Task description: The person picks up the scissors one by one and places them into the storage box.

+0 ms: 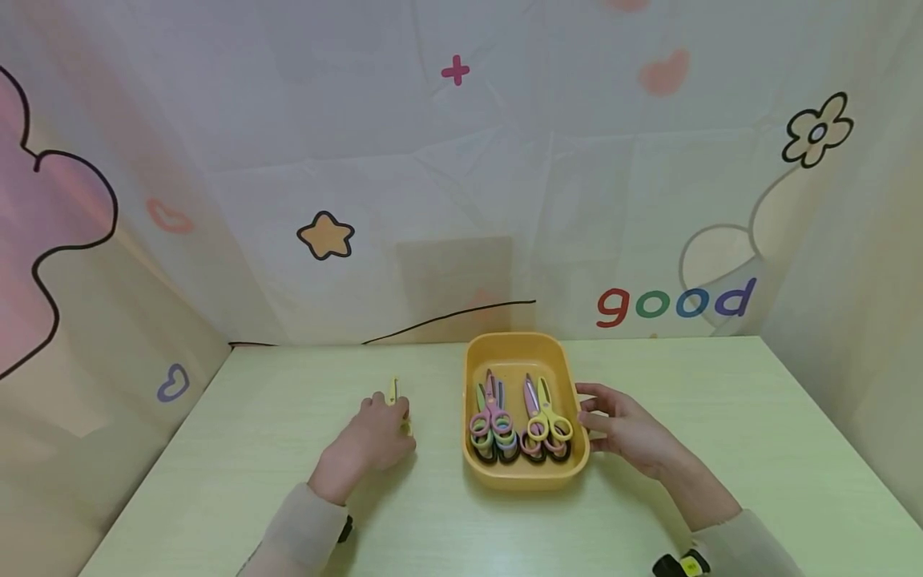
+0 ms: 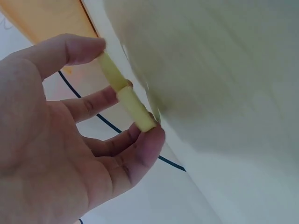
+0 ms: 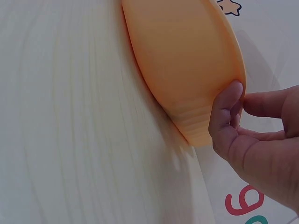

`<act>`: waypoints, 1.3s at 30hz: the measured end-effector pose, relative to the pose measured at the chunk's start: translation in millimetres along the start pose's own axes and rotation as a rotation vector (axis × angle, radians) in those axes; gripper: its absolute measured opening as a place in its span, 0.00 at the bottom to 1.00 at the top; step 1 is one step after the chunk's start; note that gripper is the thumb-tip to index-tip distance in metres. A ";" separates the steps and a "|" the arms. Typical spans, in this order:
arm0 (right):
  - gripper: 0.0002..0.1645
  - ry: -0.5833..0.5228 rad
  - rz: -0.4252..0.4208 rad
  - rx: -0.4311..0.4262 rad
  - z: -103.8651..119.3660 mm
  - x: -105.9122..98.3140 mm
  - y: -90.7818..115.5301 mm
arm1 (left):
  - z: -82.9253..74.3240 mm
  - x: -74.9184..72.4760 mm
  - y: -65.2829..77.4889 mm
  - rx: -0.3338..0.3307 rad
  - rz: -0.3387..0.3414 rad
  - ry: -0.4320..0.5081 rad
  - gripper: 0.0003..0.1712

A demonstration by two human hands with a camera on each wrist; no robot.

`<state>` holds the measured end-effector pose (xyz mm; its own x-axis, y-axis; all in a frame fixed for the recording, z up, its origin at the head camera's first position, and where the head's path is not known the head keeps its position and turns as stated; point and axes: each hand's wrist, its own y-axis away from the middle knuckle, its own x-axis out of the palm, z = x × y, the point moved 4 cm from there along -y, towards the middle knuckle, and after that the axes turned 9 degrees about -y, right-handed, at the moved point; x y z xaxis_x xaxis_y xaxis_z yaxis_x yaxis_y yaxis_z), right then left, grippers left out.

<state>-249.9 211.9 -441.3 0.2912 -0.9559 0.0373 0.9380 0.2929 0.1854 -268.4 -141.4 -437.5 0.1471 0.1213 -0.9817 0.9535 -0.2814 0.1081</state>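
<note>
My left hand (image 1: 371, 437) is low over the left part of the table, pinching a pair of yellow scissors (image 1: 392, 390). In the left wrist view the thumb and fingertips grip the edges of the yellow scissor handles (image 2: 134, 109). Those scissors' tip points to the back. A yellow-orange tray (image 1: 522, 482) stands right of this hand. Several scissors with pink, yellow and other handles lie in it in two groups, including yellow-handled scissors (image 1: 550, 425) on top at the right. My right hand (image 1: 634, 429) touches the tray's right side with relaxed fingertips, at the outer wall and rim.
A pale green-yellow table (image 1: 721, 417) carries the tray near its middle. Behind it hangs a printed cloth (image 1: 461, 192) with a star, a flower and the word "good"; cloth also closes in both sides.
</note>
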 end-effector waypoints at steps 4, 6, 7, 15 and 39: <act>0.35 0.000 -0.001 0.001 -0.1 0.0 -0.3 | -0.4 -2.8 0.6 0.006 -0.029 0.005 0.18; 0.35 -0.002 -0.002 0.001 -0.4 -0.4 -0.6 | -0.7 -4.5 1.2 0.016 -0.050 0.005 0.19; 0.35 -0.002 -0.002 0.000 -0.4 -0.5 -0.7 | -1.0 -5.3 1.3 0.021 -0.062 0.004 0.19; 0.35 0.003 0.001 0.000 -0.2 -0.7 -0.5 | -3.0 -8.3 0.7 0.027 -0.155 0.009 0.20; 0.35 -0.008 0.011 -0.003 3.5 1.2 1.5 | -45.0 -21.5 -1.0 0.029 -0.325 0.115 0.23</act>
<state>-248.8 211.1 -437.6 0.3002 -0.9527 0.0476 0.9352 0.3038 0.1821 -260.7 -100.9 -409.5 -0.1329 0.3154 -0.9396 0.9476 -0.2374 -0.2137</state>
